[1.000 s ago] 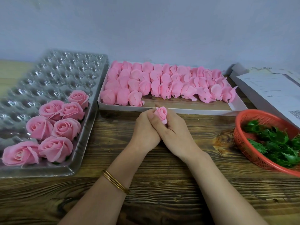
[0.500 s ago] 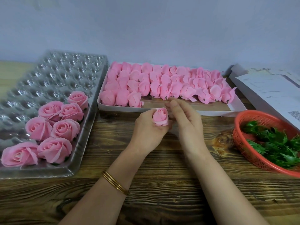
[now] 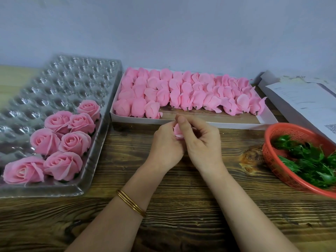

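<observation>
head view: just beyond the fingertips sits a white box (image 3: 138, 121) of pink buds. left of the fingers is a clear tray (image 3: 54, 188) of finished roses, and to their right a red basket (image 3: 267, 142) of green leaves. the left hand (image 3: 166, 142) and right hand (image 3: 201, 140) pinch a small pink rose (image 3: 177, 132) between curled fingers. it is mostly hidden, so its axis cannot be told.

The bench (image 3: 181, 224) is dark wood with rough, ridged grain. The blister tray (image 3: 54, 84) looks like thin glossy clear plastic. The finished roses (image 3: 74, 142) and rose buds (image 3: 181, 93) appear soft, matt and foam-like. The buds' box (image 3: 218, 124) seems matt white cardboard. The basket (image 3: 272, 160) is red plastic mesh; the bangles (image 3: 131, 203) shine like gold-coloured metal.
</observation>
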A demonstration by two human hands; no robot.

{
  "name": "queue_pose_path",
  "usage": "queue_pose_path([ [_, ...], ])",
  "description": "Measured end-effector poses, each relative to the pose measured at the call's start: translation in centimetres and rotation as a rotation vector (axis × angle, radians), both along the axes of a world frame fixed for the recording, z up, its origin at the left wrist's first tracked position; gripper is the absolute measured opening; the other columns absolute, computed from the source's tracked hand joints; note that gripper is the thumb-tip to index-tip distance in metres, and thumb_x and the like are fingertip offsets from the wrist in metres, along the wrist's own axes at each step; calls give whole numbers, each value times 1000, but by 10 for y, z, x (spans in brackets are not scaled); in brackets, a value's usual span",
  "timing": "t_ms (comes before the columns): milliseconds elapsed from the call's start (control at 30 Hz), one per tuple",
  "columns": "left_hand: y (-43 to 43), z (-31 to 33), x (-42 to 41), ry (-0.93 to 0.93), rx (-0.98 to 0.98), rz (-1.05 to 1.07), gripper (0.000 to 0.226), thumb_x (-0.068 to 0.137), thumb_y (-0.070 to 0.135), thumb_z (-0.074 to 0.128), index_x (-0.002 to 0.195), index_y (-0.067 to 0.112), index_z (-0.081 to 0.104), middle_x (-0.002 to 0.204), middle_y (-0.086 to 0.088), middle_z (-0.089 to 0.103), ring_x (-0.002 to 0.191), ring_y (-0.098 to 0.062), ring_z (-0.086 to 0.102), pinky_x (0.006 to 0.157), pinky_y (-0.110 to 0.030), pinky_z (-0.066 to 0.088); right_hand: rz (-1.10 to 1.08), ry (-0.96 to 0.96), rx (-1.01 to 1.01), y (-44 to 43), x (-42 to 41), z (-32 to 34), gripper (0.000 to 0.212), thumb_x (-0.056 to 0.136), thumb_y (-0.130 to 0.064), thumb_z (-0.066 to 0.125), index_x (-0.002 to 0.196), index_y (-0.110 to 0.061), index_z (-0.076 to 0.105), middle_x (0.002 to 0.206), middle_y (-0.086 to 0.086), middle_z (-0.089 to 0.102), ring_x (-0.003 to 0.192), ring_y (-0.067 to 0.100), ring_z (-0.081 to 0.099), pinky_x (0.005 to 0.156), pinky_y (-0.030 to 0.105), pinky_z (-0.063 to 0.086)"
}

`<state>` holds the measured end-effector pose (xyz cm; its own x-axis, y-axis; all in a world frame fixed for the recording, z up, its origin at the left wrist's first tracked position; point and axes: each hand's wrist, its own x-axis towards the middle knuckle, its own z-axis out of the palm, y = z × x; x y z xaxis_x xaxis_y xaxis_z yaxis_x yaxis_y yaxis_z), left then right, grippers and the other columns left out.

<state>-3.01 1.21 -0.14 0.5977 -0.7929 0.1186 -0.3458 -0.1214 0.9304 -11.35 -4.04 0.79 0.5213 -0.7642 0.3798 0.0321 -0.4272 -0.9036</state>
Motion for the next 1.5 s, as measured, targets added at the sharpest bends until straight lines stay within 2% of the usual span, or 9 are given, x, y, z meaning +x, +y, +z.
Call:
queue_pose_path([
  [133,-2,0,0,1,5,6,14,96,26,60,89,23,70,83,10,71,83,-5,67,71,-22,53,13,5,9,1,1,-1,15,86,-32,66,100,-33,70,87,-17,72,85,-3,68,76,13,48],
  [300,0,3,-2,31,-20,11,14,95,20,63,90,12,73,86,1,74,86,-17,69,80,-43,57,24,21,33,1,0,-1,20,82,-30,72,102,-35,70,89,-20,73,88,-3,67,78,13,49],
  [567,-1,1,-2,37,-7,7,10,94,18,63,90,19,72,86,6,72,82,-9,68,72,-29,57,76,3,218,1,-2,5,23,82,-12,79,103,-22,73,95,-4,75,91,3,69,85,23,54],
  [733,-2,1,-2,50,-6,-5,8,95,17,63,93,14,70,89,2,72,85,-14,68,78,-36,58,106,1,294,1,-3,7,26,80,-9,79,103,-19,74,97,-3,76,92,6,69,88,28,56],
  [833,-1,2,-1,36,-9,-23,10,95,15,61,89,19,68,87,4,70,84,-13,66,73,-28,55,150,-18,339,-1,-4,7,26,79,-6,80,97,-23,74,91,-6,76,90,6,69,85,25,55],
  [933,-1,3,-2,72,5,-50,16,96,14,60,85,25,65,85,5,68,81,-11,66,68,-21,53,187,-23,421,-3,-5,8,29,74,-7,82,98,-20,75,95,-1,76,94,12,69,90,34,56],
  [1200,1,3,-4,131,-59,-110,11,90,1,62,85,8,69,88,-10,72,86,-27,69,78,-45,58,248,-19,595,-9,-7,8,45,58,-15,86,101,-20,75,101,8,75,105,27,68,93,40,55],
  [1400,1,5,-4,168,-65,-156,6,91,3,65,93,5,70,93,-10,72,90,-24,69,80,-38,59,311,-13,607,-13,-11,9,57,51,-18,90,105,-20,74,102,5,73,106,24,66,93,36,53],
  [1500,2,7,-5,253,-97,-166,10,88,6,70,97,7,73,95,-8,75,93,-22,71,84,-37,59,377,-128,653,-19,-15,14,51,60,-8,84,109,-13,71,96,3,72,96,19,67,86,30,52],
])
